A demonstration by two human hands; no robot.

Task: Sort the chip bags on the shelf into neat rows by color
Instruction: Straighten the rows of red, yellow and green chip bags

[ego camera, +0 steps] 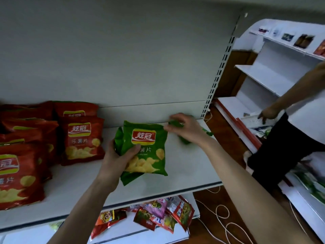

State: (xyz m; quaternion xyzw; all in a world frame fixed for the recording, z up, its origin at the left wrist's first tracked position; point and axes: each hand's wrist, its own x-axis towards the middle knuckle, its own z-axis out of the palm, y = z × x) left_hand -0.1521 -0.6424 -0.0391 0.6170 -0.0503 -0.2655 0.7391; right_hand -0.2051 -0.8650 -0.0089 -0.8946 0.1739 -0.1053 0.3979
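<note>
Counts from my feed: 3 green bags, at least 6 red bags, 2 hands in play.

Left hand [117, 159] grips a stack of two. The thumb is pressed on the front of the top green bag [146, 150] and the fingers are curled round the stack's left edge. The second green bag [118, 140] sits under it and shows only at the left and bottom edges. The stack is mid-shelf, its lower end on the white shelf [186, 171].

Right hand [184, 128] is at the back right of the same shelf, fingertips pinching the third green bag [183, 140]. That bag is motion-blurred, so I can't tell how it lies.

The red bags [82, 140] are grouped on the left of the shelf, overlapping in rough rows from back to front. Overlap hides the exact count.

On the lower shelf is a loose pile of mixed snack packets [158, 214], too jumbled to count.

Off to the right I see one other person [299, 124] beside a second white rack [274, 76].
</note>
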